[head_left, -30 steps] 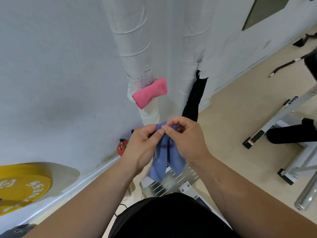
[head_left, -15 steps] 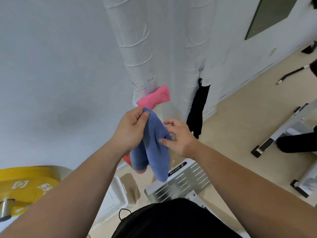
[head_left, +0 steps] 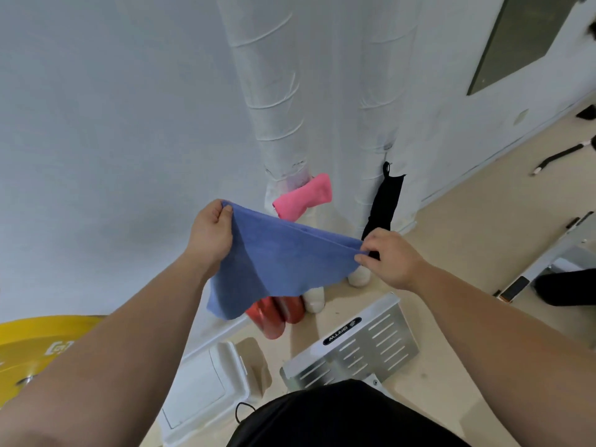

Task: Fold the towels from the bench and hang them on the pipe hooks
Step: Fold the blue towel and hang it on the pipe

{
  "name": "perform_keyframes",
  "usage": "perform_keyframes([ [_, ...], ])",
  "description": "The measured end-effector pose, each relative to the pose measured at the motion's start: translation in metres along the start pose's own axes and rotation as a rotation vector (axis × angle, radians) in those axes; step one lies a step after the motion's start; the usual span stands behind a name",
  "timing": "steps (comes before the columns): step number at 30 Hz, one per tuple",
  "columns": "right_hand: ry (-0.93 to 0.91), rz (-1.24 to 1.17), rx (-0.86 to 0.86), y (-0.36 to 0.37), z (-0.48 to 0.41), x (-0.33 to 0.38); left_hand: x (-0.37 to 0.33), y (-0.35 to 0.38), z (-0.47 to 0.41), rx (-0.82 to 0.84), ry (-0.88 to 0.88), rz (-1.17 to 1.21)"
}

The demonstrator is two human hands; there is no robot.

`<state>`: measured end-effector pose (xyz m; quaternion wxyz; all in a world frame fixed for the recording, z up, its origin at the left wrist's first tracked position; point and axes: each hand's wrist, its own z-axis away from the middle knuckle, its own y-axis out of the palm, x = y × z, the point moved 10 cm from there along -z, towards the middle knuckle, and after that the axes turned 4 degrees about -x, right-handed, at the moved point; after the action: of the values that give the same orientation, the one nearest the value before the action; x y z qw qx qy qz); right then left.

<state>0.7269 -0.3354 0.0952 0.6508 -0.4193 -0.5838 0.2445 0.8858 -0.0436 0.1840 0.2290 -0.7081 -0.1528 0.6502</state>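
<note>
White wrapped pipes point(head_left: 274, 91) behind, pink towel point(head_left: 304, 196), black cloth point(head_left: 385, 201) hung; left grip point(head_left: 211, 233), right grip point(head_left: 390, 256) pinch blue towel point(head_left: 283, 266) corners.

Non-task stuff: yellow weight plate point(head_left: 35, 346) far down-left of the grip, cut off by the frame edge. Two red cylinders point(head_left: 274, 317) straight below the grip at the wall base, side by side, tops hidden. Silver slotted metal plate point(head_left: 361, 353) with a black label lies on the beige floor point(head_left: 467, 227), below and slightly right of the grip. White lidded box point(head_left: 200, 385) below-left, brown cardboard piece point(head_left: 254, 359) just beside its right edge, thin black cable point(head_left: 242, 411) looped beneath that. Dark panel point(head_left: 522, 40) set in the white wall point(head_left: 96, 124), high up-right. Black bar point(head_left: 561, 154) on the floor far right, above grip level.
</note>
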Motion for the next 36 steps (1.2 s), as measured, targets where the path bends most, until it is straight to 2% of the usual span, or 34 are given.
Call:
perform_keyframes([
  [5, 0.064, -0.203, -0.113, -0.042, 0.010, -0.011, 0.010, -0.001, 0.000, -0.002, -0.047, 0.048],
  [11, 0.221, -0.812, -0.162, -0.074, 0.028, -0.020, -0.005, 0.015, 0.015, 0.057, -0.083, 0.270],
  [13, 0.255, -0.938, -0.207, -0.079, 0.032, -0.020, -0.006, 0.025, 0.022, 0.087, -0.131, 0.342],
  [17, 0.361, -0.998, -0.354, -0.085, 0.042, -0.030, -0.007, 0.039, 0.030, 0.143, -0.179, 0.443],
  [25, 0.536, -0.939, -0.497, -0.092, 0.056, -0.035, 0.001, 0.048, 0.038, 0.160, -0.238, 0.411],
  [28, 0.528, -0.886, -0.433, -0.096, 0.057, -0.016, -0.007, 0.046, 0.044, 0.127, -0.244, 0.429],
  [31, 0.473, -0.930, -0.294, -0.092, 0.053, 0.020, -0.027, 0.054, 0.053, 0.183, -0.148, 0.410],
  [34, 0.343, -1.000, -0.115, -0.080, 0.047, 0.060, -0.048, 0.066, 0.066, 0.234, -0.059, 0.375],
  [36, 0.232, -0.952, -0.050, -0.075, 0.046, 0.079, -0.063, 0.070, 0.075, 0.248, 0.024, 0.333],
])
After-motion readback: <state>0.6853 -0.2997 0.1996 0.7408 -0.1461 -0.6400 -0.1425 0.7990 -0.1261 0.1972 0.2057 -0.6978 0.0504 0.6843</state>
